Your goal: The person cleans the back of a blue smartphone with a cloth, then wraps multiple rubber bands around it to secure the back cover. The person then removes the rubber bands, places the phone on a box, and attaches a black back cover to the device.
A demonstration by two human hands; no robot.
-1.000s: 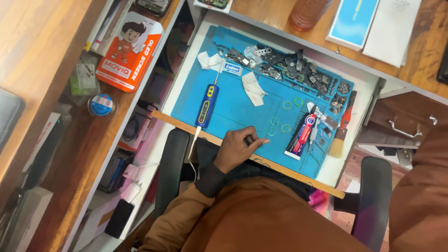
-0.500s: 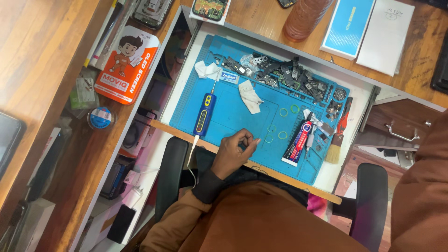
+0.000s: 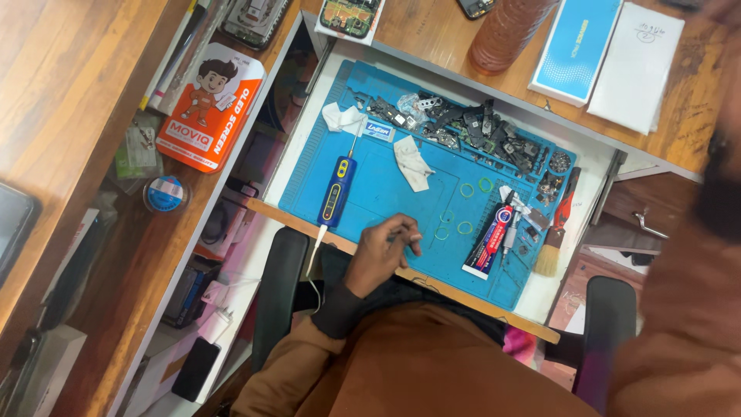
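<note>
My left hand (image 3: 382, 251) rests on the front edge of a blue work mat (image 3: 386, 181), fingers curled and pinched together; whether something tiny sits between the fingertips is not visible. A brown sleeve with a dark cuff covers the wrist. A blue and yellow electric screwdriver (image 3: 337, 189) lies just left of the hand. Small green rings (image 3: 465, 228) lie on the mat to its right, beside a red and black glue tube (image 3: 491, 241). My right hand is out of view.
Dark phone parts (image 3: 478, 131) are piled along the mat's far edge, with white wipes (image 3: 413, 162) and a red-handled brush (image 3: 557, 224). An orange box (image 3: 210, 108), a tape roll (image 3: 165, 193), a bottle (image 3: 509, 31) and flat boxes (image 3: 579, 46) lie around. Black chair armrests (image 3: 278, 301) flank my lap.
The view has shifted a little. My left hand stays at the mat's front edge and has drifted slightly left, its fingers still pinched together.
</note>
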